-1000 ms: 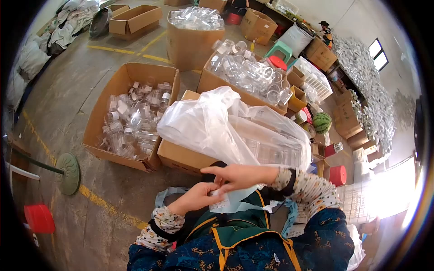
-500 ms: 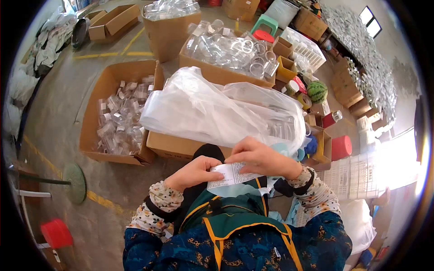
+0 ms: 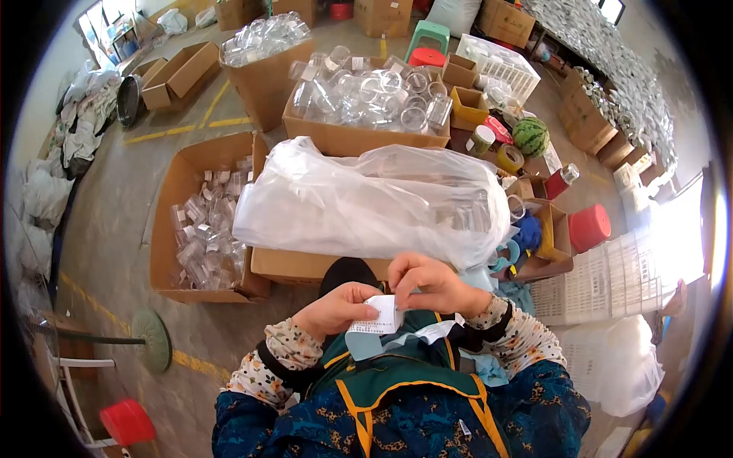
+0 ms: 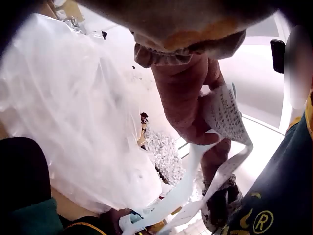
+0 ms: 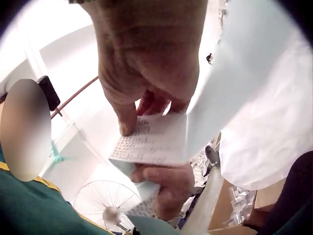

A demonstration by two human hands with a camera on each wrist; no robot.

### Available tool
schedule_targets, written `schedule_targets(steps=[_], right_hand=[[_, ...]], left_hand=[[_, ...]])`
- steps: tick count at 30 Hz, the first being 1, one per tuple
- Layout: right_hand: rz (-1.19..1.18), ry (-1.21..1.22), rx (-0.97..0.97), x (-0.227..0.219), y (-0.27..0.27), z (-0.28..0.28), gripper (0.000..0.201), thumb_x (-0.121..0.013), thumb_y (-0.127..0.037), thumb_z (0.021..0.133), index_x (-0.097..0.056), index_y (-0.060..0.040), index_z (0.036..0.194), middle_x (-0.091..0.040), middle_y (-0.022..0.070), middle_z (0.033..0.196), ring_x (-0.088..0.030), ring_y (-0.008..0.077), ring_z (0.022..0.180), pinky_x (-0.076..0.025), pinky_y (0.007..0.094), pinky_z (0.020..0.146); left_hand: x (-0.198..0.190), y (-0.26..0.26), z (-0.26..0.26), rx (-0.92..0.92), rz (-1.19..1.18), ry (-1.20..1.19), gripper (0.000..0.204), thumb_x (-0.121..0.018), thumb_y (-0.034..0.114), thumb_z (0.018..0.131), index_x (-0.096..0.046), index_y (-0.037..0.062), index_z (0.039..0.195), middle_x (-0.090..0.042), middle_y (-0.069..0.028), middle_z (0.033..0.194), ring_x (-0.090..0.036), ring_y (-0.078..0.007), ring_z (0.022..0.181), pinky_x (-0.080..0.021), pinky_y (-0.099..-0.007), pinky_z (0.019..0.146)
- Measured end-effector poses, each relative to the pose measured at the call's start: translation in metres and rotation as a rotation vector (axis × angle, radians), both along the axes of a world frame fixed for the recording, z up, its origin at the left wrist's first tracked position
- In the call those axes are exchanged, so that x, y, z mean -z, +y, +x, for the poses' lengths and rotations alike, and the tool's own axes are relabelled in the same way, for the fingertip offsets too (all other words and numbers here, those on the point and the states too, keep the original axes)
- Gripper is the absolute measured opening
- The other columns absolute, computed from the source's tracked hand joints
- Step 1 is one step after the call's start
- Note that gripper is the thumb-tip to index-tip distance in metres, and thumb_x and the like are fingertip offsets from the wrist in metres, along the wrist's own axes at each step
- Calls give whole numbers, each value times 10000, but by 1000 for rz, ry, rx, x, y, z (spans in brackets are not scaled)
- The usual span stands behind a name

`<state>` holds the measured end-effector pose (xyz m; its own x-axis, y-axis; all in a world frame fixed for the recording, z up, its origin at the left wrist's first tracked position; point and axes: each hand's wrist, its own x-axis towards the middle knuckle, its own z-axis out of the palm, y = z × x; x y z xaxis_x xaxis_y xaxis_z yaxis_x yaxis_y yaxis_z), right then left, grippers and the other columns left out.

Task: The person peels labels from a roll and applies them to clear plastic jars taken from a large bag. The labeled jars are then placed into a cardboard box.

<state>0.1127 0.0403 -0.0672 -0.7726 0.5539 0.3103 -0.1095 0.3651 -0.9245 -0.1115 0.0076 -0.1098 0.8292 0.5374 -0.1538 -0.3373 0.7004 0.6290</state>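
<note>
Hands drawn closer, right hand (image 3: 431, 282), left hand (image 3: 336, 309) pinching label (image 3: 379, 314)

Clear plastic bag (image 3: 374, 202) bulked just ahead of both hands, blocking forward reach, cardboard box (image 3: 305, 266) beneath it, jar-filled box (image 3: 200, 214) farther left, bare concrete floor (image 3: 114, 221) lay open beyond, crate (image 3: 603, 286) crowded the right.

I saw a crumpled clear plastic bag (image 3: 366, 202) lying over an open brown cardboard box (image 3: 301, 266); beyond stood a carton of what looked like clear plastic jars (image 3: 366, 99), near a striped green watermelon (image 3: 530, 136).
</note>
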Motion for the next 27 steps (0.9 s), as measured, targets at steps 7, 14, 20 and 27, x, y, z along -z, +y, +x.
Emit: schedule_targets(steps=[7,14,20,27], right_hand=[[-602,817,349,-8,74,37,12,-487,-140,942,-497,-145,944,-551,29,977,-544,166,929,-469,381,837],[-589,805,375,-10,124,63,285,-507,-73,918,-446,-210,1160,-556,13,1065,-573,139,932,-513,343,717],[-640,645,460,-12,115,72,330,-523,-44,897,-427,-197,1173,-548,20,971,-571,142,838,-496,308,658],[-401,38,622,7,125,98,357,-541,0,830,-472,-100,1166,-547,-1,880,-543,87,760,-464,229,636]], left_hand=[[40,-2,-15,45,511,623,228,-616,181,856,-626,-10,979,-667,-77,859,-612,-128,779,-484,-271,709],[-15,69,46,-346,1672,1078,62,-564,122,813,-570,61,812,-531,-140,1181,-603,-334,685,-495,-445,615],[87,187,78,-227,1492,1474,155,-567,103,719,-677,57,817,-651,-177,870,-641,-328,705,-508,-444,620],[130,56,0,391,1434,1384,182,-546,158,739,-677,57,816,-648,-152,821,-640,-337,757,-518,-442,670]])
